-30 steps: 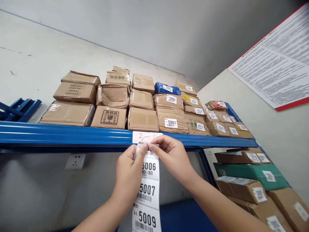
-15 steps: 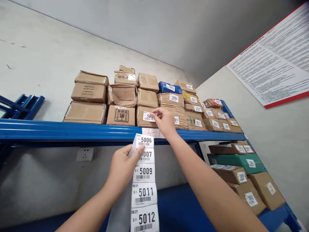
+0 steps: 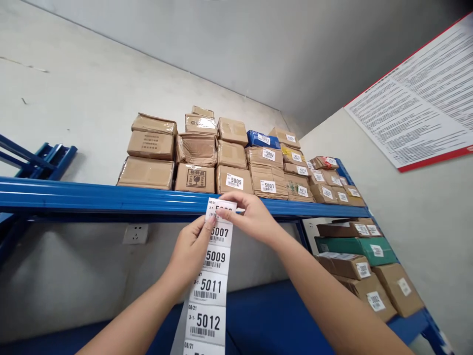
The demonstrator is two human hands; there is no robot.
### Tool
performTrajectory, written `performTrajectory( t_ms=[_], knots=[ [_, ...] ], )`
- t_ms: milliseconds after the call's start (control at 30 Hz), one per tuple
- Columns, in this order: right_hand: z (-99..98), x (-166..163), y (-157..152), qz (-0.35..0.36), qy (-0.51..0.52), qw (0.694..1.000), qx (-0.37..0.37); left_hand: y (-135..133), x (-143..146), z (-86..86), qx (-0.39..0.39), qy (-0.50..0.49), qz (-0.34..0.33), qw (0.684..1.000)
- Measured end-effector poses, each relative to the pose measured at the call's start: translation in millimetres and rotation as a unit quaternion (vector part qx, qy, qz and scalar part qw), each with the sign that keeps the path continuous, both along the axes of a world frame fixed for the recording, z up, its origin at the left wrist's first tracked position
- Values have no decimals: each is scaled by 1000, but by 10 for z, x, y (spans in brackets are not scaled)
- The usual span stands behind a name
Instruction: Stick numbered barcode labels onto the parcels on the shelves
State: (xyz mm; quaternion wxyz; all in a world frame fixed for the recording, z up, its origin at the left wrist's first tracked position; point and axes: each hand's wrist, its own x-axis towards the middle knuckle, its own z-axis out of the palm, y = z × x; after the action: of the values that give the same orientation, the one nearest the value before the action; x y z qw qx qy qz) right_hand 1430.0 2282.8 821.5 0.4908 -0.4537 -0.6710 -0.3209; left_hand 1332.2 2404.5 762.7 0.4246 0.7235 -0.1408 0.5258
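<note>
Cartons stand in stacks along the front edge of the upper shelf (image 3: 92, 195). In the leftmost stack, two boxes lie on a bottom carton (image 3: 146, 172). To its right stands the fragile-goods carton (image 3: 195, 178) under three more, then carton 5005 (image 3: 234, 181) under two. Right of that, carton 5001 (image 3: 269, 185) bears carton 5002 (image 3: 269, 154), with package 5003 (image 3: 263, 139) on top. Before the shelf's front edge, the label strip (image 3: 207, 291) hangs between the left hand (image 3: 190, 244) and right hand (image 3: 254, 214). Behind and below that edge, left of the strip, is a wall socket (image 3: 135, 234).
</note>
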Motion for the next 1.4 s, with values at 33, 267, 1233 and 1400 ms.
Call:
performTrajectory(
  t_ms=[33,267,1233,1400],
  knots=[
    [-58,-31,1,11,5,1000,-10,-32,12,36,-7,-6,-17,1000],
    [-80,-53,100,163,168,970,68,-221,88,190,-106,-80,-9,991],
    [947,46,7,-169,68,960,214,236,-263,182,2,-19,6,1000],
    [239,-251,71,86,37,995,-40,182,-250,350,35,-32,3,999]
  ],
)
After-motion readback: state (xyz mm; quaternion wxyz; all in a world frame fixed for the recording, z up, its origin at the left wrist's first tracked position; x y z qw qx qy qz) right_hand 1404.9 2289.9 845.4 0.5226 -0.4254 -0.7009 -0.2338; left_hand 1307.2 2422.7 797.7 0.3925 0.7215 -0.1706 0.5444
